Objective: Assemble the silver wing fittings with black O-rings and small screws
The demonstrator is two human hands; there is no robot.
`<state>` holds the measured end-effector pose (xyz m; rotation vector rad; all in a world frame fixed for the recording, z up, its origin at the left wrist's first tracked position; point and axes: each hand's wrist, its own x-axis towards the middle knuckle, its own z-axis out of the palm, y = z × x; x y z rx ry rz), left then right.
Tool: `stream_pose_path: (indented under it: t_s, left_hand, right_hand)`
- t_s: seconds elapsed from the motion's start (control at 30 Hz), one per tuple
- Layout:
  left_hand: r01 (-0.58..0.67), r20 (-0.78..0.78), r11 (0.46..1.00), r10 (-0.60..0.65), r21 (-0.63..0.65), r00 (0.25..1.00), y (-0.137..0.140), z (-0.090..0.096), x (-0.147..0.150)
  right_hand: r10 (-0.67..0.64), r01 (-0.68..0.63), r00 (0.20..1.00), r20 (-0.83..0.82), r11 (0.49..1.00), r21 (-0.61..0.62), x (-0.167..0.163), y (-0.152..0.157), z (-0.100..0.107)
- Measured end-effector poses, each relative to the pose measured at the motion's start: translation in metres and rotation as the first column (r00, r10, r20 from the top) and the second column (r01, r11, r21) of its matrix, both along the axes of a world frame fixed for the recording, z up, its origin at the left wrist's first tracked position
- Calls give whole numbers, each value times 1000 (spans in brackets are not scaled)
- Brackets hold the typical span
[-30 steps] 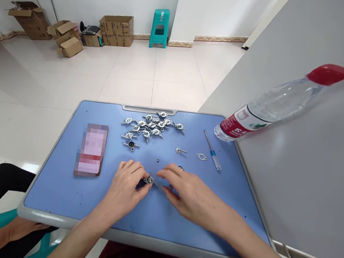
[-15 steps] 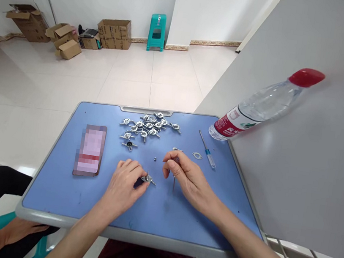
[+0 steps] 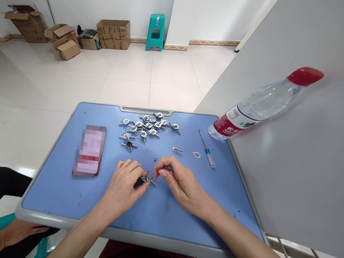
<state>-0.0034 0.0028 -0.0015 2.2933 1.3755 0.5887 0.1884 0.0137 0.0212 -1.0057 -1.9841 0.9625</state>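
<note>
My left hand point(image 3: 126, 182) is closed on a small metal valve point(image 3: 146, 178) with an oval flange and a thin stub, keeping it low over the blue table point(image 3: 109, 212). Close by on the right, my right hand point(image 3: 180, 183) is curled round a slim tool with a purplish handle point(image 3: 169, 168); most of it is hidden by the fingers. Just beyond the hands lies a tiny metal piece point(image 3: 155, 159). A small lever point(image 3: 176, 149) and a flat oval plate point(image 3: 197, 154) rest farther back to the right. Several similar valves point(image 3: 145, 126) form a pile at the back.
A blue-handled screwdriver point(image 3: 207, 151) lies at the right, near a red-capped water bottle point(image 3: 254, 108) by the grey panel. On the left is a phone point(image 3: 90, 151). Another person's hand point(image 3: 21, 229) shows at lower left. Cardboard boxes point(image 3: 113, 34) and a green stool point(image 3: 155, 32) stand behind.
My right hand has moved left towards the valve, uncovering the small lever. The slim tool's shaft, which showed below the hand, is now out of sight. My left hand stays put.
</note>
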Motion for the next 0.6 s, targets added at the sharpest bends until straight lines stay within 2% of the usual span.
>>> stream_pose_path:
  t_s: [0.17, 0.37, 0.6]
  left_hand:
    - [-3, -9, 1000, 3, 0, 1000, 0, -1, 0]
    - [2, 1, 1000, -2, 4, 1000, -1, -1, -1]
    - [4, -1, 1000, -4, 11, 1000, -1, -2, -1]
  right_hand:
    - [38, -40, 998, 40, 999, 36, -1, 0, 1]
    - [-11, 11, 1000, -7, 999, 44, 2, 0, -2]
    - [9, -16, 998, 61, 994, 104, -1, 0, 0]
